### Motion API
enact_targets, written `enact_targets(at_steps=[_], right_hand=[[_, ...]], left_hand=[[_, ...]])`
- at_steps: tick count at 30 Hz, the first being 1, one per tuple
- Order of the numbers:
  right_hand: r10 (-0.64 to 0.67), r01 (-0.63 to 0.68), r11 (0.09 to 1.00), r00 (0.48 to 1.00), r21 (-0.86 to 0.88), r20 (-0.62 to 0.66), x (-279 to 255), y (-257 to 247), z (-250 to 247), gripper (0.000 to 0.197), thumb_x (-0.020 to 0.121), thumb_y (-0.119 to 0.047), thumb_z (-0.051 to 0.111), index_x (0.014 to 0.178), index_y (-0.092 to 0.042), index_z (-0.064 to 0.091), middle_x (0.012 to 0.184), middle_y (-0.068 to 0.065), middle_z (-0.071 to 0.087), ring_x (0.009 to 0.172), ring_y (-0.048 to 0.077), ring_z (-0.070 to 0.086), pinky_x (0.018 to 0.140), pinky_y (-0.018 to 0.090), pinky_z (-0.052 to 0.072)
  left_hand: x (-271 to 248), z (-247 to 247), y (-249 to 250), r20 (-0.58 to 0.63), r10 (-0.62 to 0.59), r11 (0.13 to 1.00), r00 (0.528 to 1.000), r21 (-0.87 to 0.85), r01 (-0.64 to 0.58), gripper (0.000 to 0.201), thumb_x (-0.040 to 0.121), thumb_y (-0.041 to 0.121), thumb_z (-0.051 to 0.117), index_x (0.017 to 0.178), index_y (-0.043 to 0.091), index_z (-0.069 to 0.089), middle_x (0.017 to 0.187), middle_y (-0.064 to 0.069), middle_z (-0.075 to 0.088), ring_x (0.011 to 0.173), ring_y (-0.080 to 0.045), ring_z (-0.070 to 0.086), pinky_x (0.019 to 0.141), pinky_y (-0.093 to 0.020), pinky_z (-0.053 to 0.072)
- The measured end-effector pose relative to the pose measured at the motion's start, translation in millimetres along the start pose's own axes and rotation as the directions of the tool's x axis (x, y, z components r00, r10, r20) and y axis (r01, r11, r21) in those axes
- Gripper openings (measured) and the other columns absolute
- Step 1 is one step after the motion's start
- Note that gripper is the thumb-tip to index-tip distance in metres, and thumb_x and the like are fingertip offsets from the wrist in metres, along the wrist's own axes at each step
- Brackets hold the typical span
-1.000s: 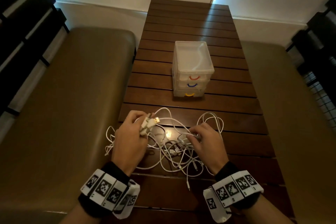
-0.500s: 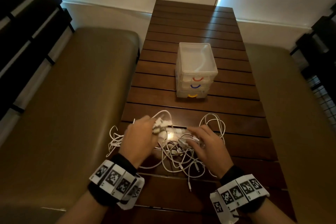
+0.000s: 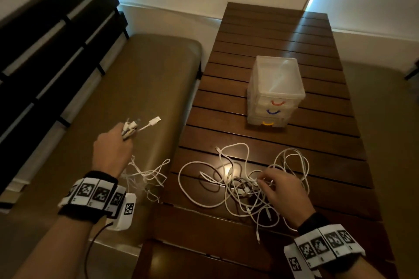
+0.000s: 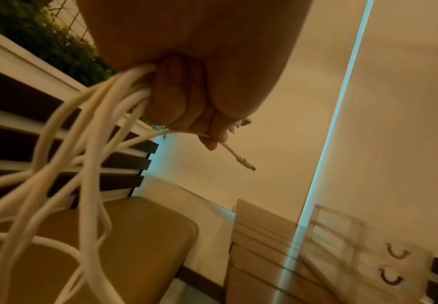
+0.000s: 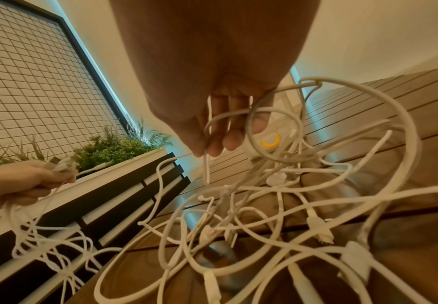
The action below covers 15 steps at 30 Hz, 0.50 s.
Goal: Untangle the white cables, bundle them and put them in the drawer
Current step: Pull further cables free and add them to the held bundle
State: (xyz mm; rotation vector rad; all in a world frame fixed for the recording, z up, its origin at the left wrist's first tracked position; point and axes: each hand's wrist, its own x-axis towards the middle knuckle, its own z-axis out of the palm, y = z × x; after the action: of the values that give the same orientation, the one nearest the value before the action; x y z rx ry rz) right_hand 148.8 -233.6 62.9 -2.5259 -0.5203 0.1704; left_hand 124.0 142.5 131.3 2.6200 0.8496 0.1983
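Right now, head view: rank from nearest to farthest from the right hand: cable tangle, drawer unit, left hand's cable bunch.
1. Cable tangle: on the table under the right hand, touched.
2. Drawer unit: ahead, farther up the table.
3. Cable bunch in the left hand: far left, over the bench.

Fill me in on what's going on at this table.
A person is sorting white cables. The left hand grips a bunch of cables by their plug ends, held out over the bench. The right hand picks at the tangled pile lying on the slatted table. The small drawer unit stands behind, all drawers shut.
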Motion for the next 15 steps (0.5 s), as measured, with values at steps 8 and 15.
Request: enact_targets(at_steps=[8, 15], right_hand=[[0.002, -0.003, 0.999, 1.0, -0.05, -0.026, 5, -2, 2, 0.002, 0.089, -0.023, 0.067, 0.089, -0.024, 0.066, 0.09, -0.01, 0.054, 0.083, 0.007, 0.054, 0.073, 0.024, 0.046], [-0.118, 0.096, 0.98, 0.986, -0.176, -0.121, 40, -44, 2, 0.003, 0.088, -0.023, 0.067, 0.088, -0.02, 0.066, 0.088, -0.005, 0.054, 0.086, 0.015, 0.047, 0.073, 0.032, 0.043]], left_hand=[[-9, 35, -12, 0.123, -0.031, 0.994, 0.992, -0.104, 0.044, 0.02, 0.096, 0.01, 0.045, 0.106, 0.007, 0.063, 0.095, -0.022, 0.067, 0.088, -0.039, 0.061, 0.075, -0.039, 0.043], [-28, 52, 15, 0.211, 0.002, 0.875, 0.977, -0.474, 0.101, 0.023, 0.097, 0.028, 0.056, 0.082, 0.022, 0.072, 0.058, 0.004, 0.054, 0.054, -0.014, 0.05, 0.049, -0.024, 0.036]])
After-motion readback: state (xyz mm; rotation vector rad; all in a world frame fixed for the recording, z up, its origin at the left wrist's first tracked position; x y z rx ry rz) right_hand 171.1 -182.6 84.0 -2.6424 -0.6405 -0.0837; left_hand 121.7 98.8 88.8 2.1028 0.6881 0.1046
